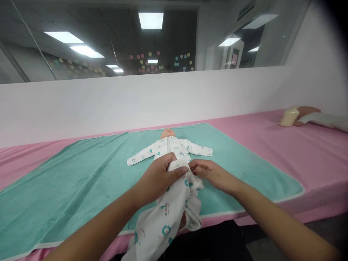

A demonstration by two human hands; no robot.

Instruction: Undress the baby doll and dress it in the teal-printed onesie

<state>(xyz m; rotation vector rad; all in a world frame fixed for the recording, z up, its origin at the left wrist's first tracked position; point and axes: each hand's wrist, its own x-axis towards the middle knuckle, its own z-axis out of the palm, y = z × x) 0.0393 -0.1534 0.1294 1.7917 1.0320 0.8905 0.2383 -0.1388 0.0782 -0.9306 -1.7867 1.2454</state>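
Left hand point(159, 179) and right hand point(213, 175) gather a white baby sleepsuit point(165, 217) on a doll point(168, 133).
The left hand closes around the fabric; the right pinches it narrowly. At twelve o'clock, the doll lies face-up on a teal towel point(67, 195) over a pink sheet point(252, 145). At two o'clock, another person's hand point(307, 113) rests beside a cream bottle point(289, 117).

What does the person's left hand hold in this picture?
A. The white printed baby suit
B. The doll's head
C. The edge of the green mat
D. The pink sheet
A. The left hand closes over a gathered fold of the white printed baby suit, above the green mat.
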